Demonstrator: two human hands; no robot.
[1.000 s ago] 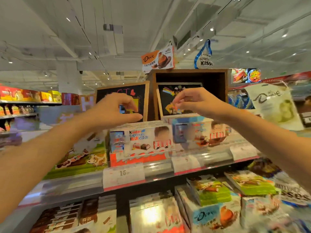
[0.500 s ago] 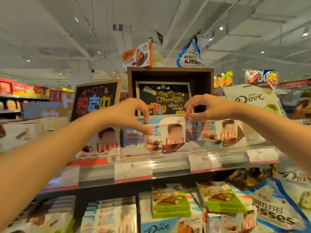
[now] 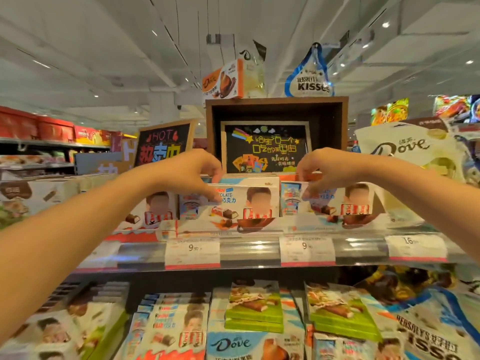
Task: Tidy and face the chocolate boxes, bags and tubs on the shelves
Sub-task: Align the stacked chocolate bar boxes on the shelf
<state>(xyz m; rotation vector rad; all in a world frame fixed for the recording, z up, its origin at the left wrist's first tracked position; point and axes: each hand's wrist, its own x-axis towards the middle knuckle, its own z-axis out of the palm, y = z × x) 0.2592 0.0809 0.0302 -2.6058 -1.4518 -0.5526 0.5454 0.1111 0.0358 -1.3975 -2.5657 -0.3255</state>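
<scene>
On the top shelf [image 3: 249,252] stand white Kinder chocolate boxes in rows facing me. My left hand [image 3: 192,175] pinches the upper left corner of the middle Kinder box [image 3: 249,201], thumb on its front. My right hand [image 3: 322,172] grips the upper left corner of the right Kinder box [image 3: 345,201], fingers curled over its top edge. A further Kinder box [image 3: 155,206] stands to the left, partly behind my left forearm. A white Dove bag [image 3: 405,157] leans at the right end of the shelf.
Behind the boxes stand a wooden crate [image 3: 276,107] with a chalkboard sign and a black HOT sign [image 3: 163,146]. A Dove box [image 3: 223,80] and a Hershey's Kisses bag [image 3: 309,79] sit on the crate. The lower shelf holds green bars [image 3: 254,307], Dove boxes and a Kisses bag [image 3: 436,331].
Both hands have dropped from in front of the signs onto the top edges of the Kinder boxes and taken hold of them. My view has shifted right along the shelf.
</scene>
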